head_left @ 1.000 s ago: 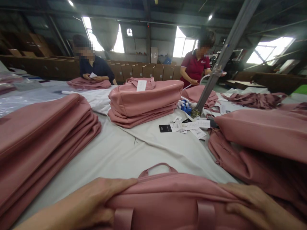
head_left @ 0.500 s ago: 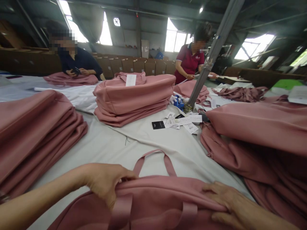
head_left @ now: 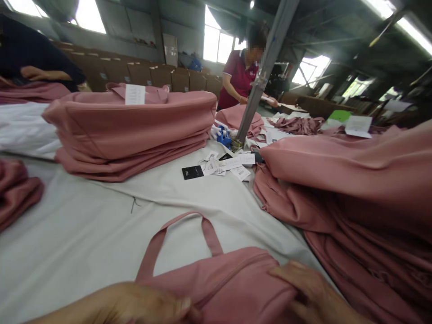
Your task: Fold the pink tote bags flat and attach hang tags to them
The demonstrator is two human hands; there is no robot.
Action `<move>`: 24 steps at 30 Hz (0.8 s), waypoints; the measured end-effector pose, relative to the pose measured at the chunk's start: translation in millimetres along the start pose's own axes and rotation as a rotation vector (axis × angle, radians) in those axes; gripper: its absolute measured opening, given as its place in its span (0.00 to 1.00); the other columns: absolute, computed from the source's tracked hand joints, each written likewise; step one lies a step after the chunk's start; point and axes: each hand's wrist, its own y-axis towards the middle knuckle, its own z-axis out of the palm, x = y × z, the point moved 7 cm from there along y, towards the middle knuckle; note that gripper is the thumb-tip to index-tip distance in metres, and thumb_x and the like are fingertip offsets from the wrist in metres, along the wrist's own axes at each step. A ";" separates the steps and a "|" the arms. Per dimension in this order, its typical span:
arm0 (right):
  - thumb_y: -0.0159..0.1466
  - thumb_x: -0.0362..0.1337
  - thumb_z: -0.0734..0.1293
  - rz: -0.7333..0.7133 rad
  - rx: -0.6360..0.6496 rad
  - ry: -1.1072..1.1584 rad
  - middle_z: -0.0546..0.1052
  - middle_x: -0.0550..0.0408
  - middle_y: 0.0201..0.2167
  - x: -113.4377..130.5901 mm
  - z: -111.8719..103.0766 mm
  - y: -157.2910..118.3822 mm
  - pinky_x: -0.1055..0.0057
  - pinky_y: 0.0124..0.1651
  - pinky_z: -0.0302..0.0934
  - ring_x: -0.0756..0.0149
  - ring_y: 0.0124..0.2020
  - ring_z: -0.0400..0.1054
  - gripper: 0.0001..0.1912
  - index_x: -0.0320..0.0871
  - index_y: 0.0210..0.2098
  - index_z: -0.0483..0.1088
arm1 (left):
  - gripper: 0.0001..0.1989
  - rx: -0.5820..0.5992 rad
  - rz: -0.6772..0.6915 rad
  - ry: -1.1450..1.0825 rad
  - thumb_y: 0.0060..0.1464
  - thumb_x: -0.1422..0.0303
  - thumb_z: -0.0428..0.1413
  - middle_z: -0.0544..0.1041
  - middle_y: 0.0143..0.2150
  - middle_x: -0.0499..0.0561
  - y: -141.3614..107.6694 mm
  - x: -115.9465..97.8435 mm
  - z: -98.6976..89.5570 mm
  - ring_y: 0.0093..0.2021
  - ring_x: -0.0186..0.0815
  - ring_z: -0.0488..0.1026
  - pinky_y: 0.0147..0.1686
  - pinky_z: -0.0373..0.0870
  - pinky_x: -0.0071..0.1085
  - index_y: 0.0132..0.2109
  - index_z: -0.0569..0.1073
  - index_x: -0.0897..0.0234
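White tablecloth (head_left: 84, 243) under pink bag (head_left: 249, 292), probably floppy, so grab ends; gripped by right hand (head_left: 310, 288), can't tell for left hand (head_left: 145, 303).

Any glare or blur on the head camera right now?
Head view: the windows are washed out white; the left hand looks soft, perhaps from motion; the hang tags show, but their small print is unreadable; shadow darkens the lower pink bags at right.
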 end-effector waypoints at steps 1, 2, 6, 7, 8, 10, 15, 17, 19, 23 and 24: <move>0.62 0.36 0.67 -0.023 -0.008 0.015 0.79 0.54 0.40 1.7 0.1 2.2 0.72 0.42 0.67 0.63 0.39 0.73 0.15 0.49 0.49 0.71 | 0.31 0.035 -0.039 -0.001 0.61 0.44 0.38 0.77 0.53 0.49 10.7 -0.5 -4.6 0.54 0.43 0.73 0.56 0.67 0.36 0.54 0.74 0.56; 0.63 0.35 0.65 -0.077 -0.024 0.035 0.79 0.53 0.40 7.5 -2.4 4.7 0.72 0.43 0.67 0.64 0.40 0.73 0.13 0.48 0.47 0.71 | 0.33 0.032 -0.078 0.038 0.61 0.44 0.37 0.80 0.47 0.53 24.6 -3.0 -13.5 0.48 0.43 0.76 0.50 0.71 0.35 0.50 0.77 0.61; 0.67 0.35 0.59 -0.293 -0.092 0.079 0.79 0.50 0.40 39.1 -23.5 5.1 0.73 0.43 0.67 0.65 0.41 0.74 0.12 0.47 0.46 0.71 | 0.28 -0.328 -0.019 0.401 0.61 0.47 0.40 0.76 0.32 0.54 96.4 -40.6 -63.9 0.34 0.41 0.72 0.37 0.69 0.34 0.37 0.74 0.65; 0.67 0.35 0.59 -0.288 -0.076 0.075 0.79 0.50 0.40 42.0 -25.4 3.0 0.73 0.43 0.68 0.64 0.41 0.74 0.12 0.47 0.47 0.71 | 0.27 -0.377 0.020 0.449 0.61 0.48 0.39 0.76 0.35 0.55 113.5 -50.3 -67.2 0.36 0.41 0.71 0.40 0.67 0.35 0.38 0.73 0.64; 0.67 0.35 0.59 -0.260 -0.063 0.069 0.79 0.50 0.40 41.8 -25.9 0.6 0.72 0.43 0.68 0.64 0.41 0.74 0.13 0.48 0.47 0.71 | 0.27 -0.369 0.035 0.460 0.61 0.48 0.39 0.76 0.38 0.56 129.7 -55.4 -65.3 0.38 0.42 0.71 0.42 0.66 0.36 0.40 0.72 0.64; 0.66 0.34 0.61 -0.185 -0.050 0.070 0.77 0.50 0.44 33.8 -22.7 -4.6 0.71 0.45 0.68 0.63 0.43 0.73 0.13 0.51 0.48 0.72 | 0.29 -0.259 0.015 0.439 0.57 0.43 0.42 0.76 0.40 0.57 155.3 -55.0 -52.7 0.40 0.43 0.70 0.42 0.65 0.37 0.42 0.73 0.63; 0.64 0.39 0.66 -0.035 -0.073 0.136 0.70 0.45 0.54 -0.8 -8.9 -7.6 0.66 0.54 0.63 0.59 0.53 0.67 0.12 0.47 0.47 0.71 | 0.34 -0.138 -0.096 0.294 0.51 0.36 0.44 0.70 0.28 0.48 168.6 -38.1 -35.1 0.28 0.35 0.64 0.28 0.62 0.30 0.37 0.73 0.64; 0.65 0.40 0.65 -0.010 -0.090 0.187 0.72 0.45 0.50 -3.5 -13.6 -5.3 0.65 0.55 0.62 0.58 0.53 0.66 0.07 0.45 0.41 0.70 | 0.30 -0.182 -0.103 0.289 0.49 0.39 0.49 0.63 0.24 0.44 162.3 -41.8 -36.4 0.25 0.31 0.58 0.23 0.56 0.27 0.33 0.71 0.64; 0.65 0.39 0.62 0.005 -0.048 0.232 0.75 0.47 0.44 3.7 -22.8 -3.1 0.66 0.51 0.63 0.60 0.47 0.68 0.07 0.44 0.33 0.68 | 0.23 -0.246 -0.097 0.320 0.49 0.45 0.53 0.59 0.22 0.43 154.8 -51.6 -38.0 0.24 0.31 0.56 0.22 0.52 0.27 0.29 0.68 0.63; 0.61 0.44 0.66 0.134 0.353 0.312 0.70 0.59 0.26 13.5 -21.6 1.2 0.76 0.28 0.56 0.70 0.26 0.62 0.10 0.44 0.29 0.65 | 0.18 -0.331 -0.016 0.473 0.50 0.52 0.55 0.62 0.21 0.44 150.4 -70.2 -34.4 0.25 0.32 0.59 0.23 0.51 0.29 0.26 0.67 0.62; 0.59 0.45 0.67 0.159 0.445 0.344 0.68 0.62 0.23 10.2 -16.1 3.4 0.77 0.25 0.52 0.72 0.23 0.58 0.12 0.44 0.30 0.64 | 0.18 -0.344 0.006 0.530 0.51 0.52 0.55 0.65 0.22 0.45 152.5 -70.5 -33.1 0.25 0.33 0.61 0.24 0.53 0.29 0.27 0.68 0.62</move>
